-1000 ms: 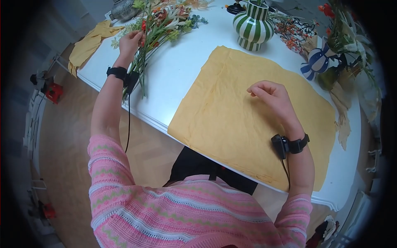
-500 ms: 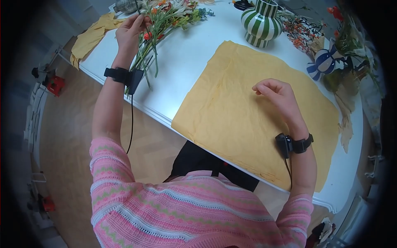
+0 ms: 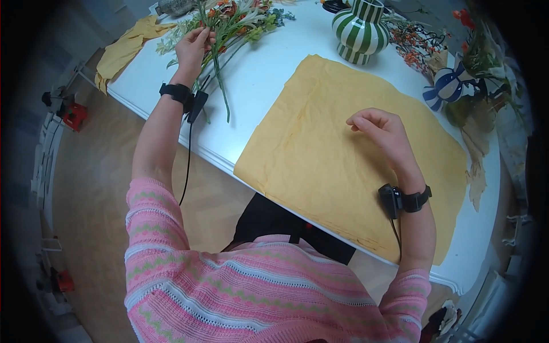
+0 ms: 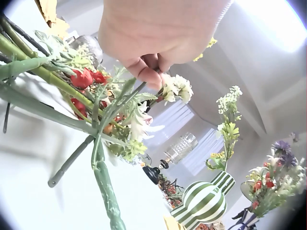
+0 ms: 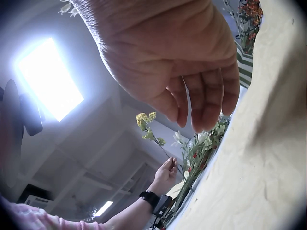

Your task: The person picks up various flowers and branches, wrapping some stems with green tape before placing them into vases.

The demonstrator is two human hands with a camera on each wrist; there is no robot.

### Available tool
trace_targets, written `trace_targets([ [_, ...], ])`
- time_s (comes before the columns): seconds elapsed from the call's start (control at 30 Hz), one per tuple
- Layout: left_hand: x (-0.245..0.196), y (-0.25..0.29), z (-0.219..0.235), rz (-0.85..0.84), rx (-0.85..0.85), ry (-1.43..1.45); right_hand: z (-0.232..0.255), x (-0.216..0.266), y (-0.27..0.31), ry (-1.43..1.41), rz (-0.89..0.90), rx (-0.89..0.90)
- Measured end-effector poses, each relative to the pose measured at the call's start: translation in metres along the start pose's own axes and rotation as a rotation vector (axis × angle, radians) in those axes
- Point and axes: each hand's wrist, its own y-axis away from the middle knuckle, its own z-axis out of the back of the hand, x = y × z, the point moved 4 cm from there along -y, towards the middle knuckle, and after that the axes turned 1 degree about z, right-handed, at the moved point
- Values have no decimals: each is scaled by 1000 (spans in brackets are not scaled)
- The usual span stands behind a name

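Left grip (image 3: pixel 193 49) pinching the yellow sprig (image 5: pixel 149 136), we should clear the crossed stems (image 4: pixel 104 182) (snag risk). Right grip (image 3: pixel 384 132): relaxed, empty.

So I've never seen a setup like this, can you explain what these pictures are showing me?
There's no machine at work here, just two bare human hands, with a small black camera strapped to each wrist. The wide picture looks down from a camera worn on the head; the other two come from the left and right wrists. On the white table lie a large yellow sheet and a loose bunch of flowers, and a green-striped vase stands beyond the sheet. The left hand pinches the stem of a yellow-flowered sprig beside the bunch, a light grip with the fingertips. The right hand is above the sheet, fingers loosely bent, holding nothing.
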Motion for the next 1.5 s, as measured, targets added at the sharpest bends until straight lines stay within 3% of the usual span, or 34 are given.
trace_targets([
  [0.17,-22,2,-17,-53,24,-60,-1,-2,-1,18,5,1],
  [0.23,-33,9,-31,-131,159,-213,-2,-2,-1,21,-29,-6],
  [0.33,-28,16,-42,-94,176,-240,-2,-2,-1,13,-33,0],
  [0.77,-13,30,-21,-48,221,-237,-14,2,-11,16,-68,46],
  [0.97,-25,48,-24,-140,209,-191,-47,30,-60,35,12,129],
  [1.07,-30,58,-29,-188,282,-240,-75,53,-101,-4,91,155],
  [1.27,-29,64,-25,-186,326,-340,-123,83,-176,-212,206,43],
  [1.47,-31,61,-1,-159,339,-505,-134,86,-206,-251,286,-32],
  [1.5,-29,60,5,-274,341,-641,-133,88,-208,-242,334,-52],
])
